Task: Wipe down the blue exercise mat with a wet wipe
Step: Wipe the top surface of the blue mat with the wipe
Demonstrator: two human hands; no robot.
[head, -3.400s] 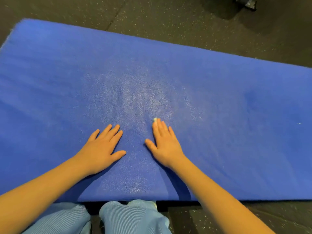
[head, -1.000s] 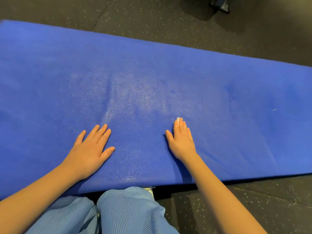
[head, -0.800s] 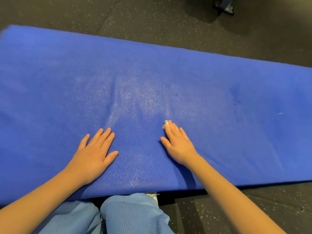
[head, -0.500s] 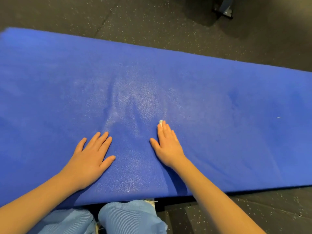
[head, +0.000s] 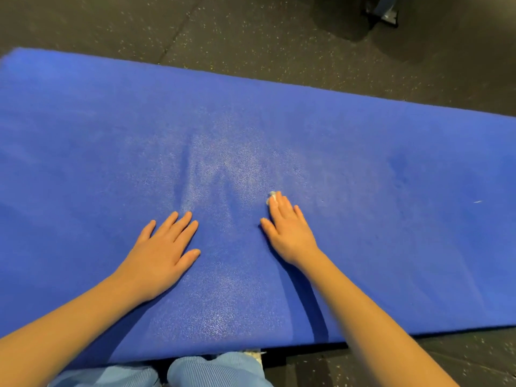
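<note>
The left hand [head: 162, 252] lay flat and relaxed on the blue exercise mat [head: 391, 219], likely steadying it on the floor [head: 251, 37], while the right hand [head: 290, 233], fingers straight, pressed the wet wipe [head: 272, 198] mid-mat, only a pale corner peeking out, the rest hidden beneath.

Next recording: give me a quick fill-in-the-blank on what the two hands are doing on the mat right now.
1. The right hand presses flat on a wet ____, whose tip peeks out past its fingertips.
2. The left hand lies flat on the mat and holds ____.
3. The mat lies on a dark, speckled ____.
Missing words: wipe; nothing; floor.
</note>
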